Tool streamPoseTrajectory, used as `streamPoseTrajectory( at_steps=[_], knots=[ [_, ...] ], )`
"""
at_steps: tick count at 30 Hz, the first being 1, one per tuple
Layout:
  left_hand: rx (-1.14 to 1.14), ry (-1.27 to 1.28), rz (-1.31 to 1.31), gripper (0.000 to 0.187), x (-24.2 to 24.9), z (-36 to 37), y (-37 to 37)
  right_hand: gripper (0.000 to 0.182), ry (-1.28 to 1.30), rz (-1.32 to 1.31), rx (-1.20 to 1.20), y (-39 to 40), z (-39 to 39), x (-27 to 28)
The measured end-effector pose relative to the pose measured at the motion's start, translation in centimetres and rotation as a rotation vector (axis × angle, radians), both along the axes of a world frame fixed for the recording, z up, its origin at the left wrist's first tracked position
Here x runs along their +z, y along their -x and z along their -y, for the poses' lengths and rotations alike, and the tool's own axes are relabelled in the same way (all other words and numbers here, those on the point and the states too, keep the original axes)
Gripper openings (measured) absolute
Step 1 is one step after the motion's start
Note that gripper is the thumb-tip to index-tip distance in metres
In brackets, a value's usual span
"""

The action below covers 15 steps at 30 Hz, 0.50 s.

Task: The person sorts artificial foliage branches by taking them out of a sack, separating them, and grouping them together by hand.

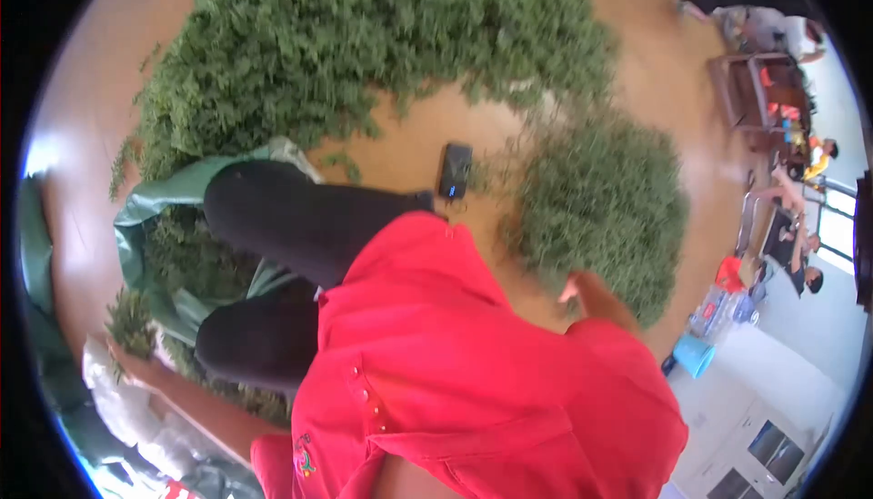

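At the lower left my left hand (135, 368) is closed on a small bunch of leafy green stems (132, 324), beside clear plastic bags (116, 390). My right hand (575, 290) is at the near edge of a round pile of thin green stems (600, 203). Its thumb side shows, but the other fingers are blurred or hidden. A green sack (132, 226) with more greens (195, 253) inside lies open around my legs. Beyond it spreads a large heap of leafy greens (364, 26).
A black device (455, 171) with a small lit display lies on the tan floor (500, 140) between the piles. Along the right are a wooden rack (755, 90), a blue bucket (693, 355), a white cabinet (755, 435) and several people. More green sheeting (36, 253) lies far left.
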<state>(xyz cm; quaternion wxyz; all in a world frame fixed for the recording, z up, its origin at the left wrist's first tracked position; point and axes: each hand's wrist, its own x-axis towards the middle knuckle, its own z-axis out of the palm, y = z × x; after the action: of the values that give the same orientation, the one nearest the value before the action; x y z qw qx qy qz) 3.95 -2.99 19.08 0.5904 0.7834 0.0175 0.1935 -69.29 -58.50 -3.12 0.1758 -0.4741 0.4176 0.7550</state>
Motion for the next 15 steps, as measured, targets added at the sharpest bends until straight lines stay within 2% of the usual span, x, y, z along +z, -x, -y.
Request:
streamPoseTrajectory(
  at_steps=[1, 3, 4, 6, 7, 8, 9, 10, 11, 12, 13, 14, 15],
  knots=[
    [0.017, -0.071, -0.023, 0.044, 0.0, -2.2, 0.3, 0.073, 0.024, 0.121, 0.139, -1.5, 0.5, 0.2],
    [0.216, -0.425, 0.076, 0.041, 2.7, -1.7, 3.9, 0.056, 0.171, 0.421, 0.106, -8.4, 3.1, 4.0],
    [0.296, -0.358, 0.028, 0.036, 2.3, -4.2, 5.4, 0.056, 0.197, 0.446, 0.173, -12.3, 4.7, 6.1],
    [0.437, -0.230, -0.042, 0.026, 2.6, -9.0, 9.1, 0.041, 0.492, 0.953, 0.186, -20.6, 6.4, 8.3],
    [0.461, -0.604, 0.169, 0.022, -0.6, -17.1, 9.8, 0.032, 0.502, 0.973, 0.329, -24.4, 8.2, 7.0],
    [0.617, -0.584, 0.054, 0.024, 1.9, -15.3, 13.6, 0.027, 0.593, 1.413, 0.264, -28.3, 8.0, 9.4],
    [0.760, -0.553, -0.072, 0.028, 4.7, -13.2, 17.7, 0.026, 0.546, 1.481, 0.322, -34.1, 7.5, 11.7],
    [0.747, -0.777, 0.098, 0.028, 3.9, -17.7, 21.2, 0.029, 0.559, 1.465, 0.389, -39.8, 7.2, 12.9],
    [0.770, -0.647, 0.218, 0.028, 3.8, -21.7, 24.3, 0.031, 0.457, 1.646, 0.424, -45.1, 4.2, 16.6],
    [0.943, -0.650, 0.080, 0.027, 8.9, -16.5, 27.3, 0.028, 0.426, 1.755, 0.492, -49.8, 3.3, 17.2],
    [1.043, -0.710, 0.092, 0.025, 10.6, -16.8, 30.3, 0.027, 0.331, 1.899, 0.590, -54.2, 2.1, 17.8],
    [1.140, -0.753, 0.170, 0.025, 12.0, -17.0, 32.7, 0.028, 0.293, 1.950, 0.553, -59.0, 2.1, 17.2],
    [1.170, -0.759, 0.186, 0.026, 12.7, -17.9, 35.7, 0.029, 0.134, 2.005, 0.503, -63.3, 1.2, 17.7]
  ],
)
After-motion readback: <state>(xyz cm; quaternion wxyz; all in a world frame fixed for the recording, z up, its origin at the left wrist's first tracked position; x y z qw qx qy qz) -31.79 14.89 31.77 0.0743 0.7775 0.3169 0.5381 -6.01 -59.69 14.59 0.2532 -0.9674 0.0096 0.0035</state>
